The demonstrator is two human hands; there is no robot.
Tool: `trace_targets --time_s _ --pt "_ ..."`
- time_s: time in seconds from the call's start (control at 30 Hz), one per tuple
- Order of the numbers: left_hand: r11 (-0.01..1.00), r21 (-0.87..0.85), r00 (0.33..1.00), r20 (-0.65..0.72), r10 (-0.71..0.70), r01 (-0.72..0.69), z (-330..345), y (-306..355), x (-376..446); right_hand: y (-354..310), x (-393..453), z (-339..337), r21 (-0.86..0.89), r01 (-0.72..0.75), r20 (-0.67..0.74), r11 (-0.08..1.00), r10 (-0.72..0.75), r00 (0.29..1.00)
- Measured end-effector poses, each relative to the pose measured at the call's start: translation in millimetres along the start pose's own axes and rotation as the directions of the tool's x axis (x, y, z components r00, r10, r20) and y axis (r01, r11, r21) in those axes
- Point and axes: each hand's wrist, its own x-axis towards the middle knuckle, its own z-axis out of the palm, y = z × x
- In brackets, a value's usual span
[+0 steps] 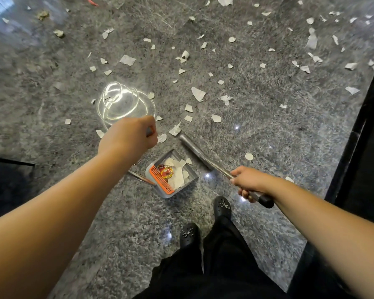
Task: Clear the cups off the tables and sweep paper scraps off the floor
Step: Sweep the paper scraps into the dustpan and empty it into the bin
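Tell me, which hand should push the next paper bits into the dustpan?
Probably the right hand: it grips the broom handle, whose head end lies beside nearby paper scraps. The left hand holds the dustpan handle.

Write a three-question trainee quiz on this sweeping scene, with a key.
1. True or false: the dustpan already holds paper scraps.
2. Which hand grips the broom handle? A) left hand B) right hand
3. Fill in: the comb teeth on the dustpan's edge are ____ in colour.

Key: 1 true; 2 B; 3 orange. The left hand holds the dustpan's own handle, and scraps lie all over the floor.
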Motion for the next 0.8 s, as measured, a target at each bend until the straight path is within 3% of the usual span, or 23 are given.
trace_targets --time_s 0.13,0.43,0.8 --pt "1.0 0.002 1.0 -0.001 -0.004 0.004 1.3 -0.7 -0.7 -3.9 21.4 2.8 0.051 -0.003 0.041 0.999 0.001 0.999" --pt "1.0 0.002 1.0 -0.017 -0.001 0.001 -1.2 6.5 -0.9 -1.6 24.7 12.9 -0.013 0.049 0.124 0.999 -0.047 0.991" --pt "0.999 -0.045 1.0 -0.011 -0.016 0.015 -4.2 4.6 -9.8 20.4 -23.1 -1.6 0.147 0.027 0.051 0.989 -0.034 0.998"
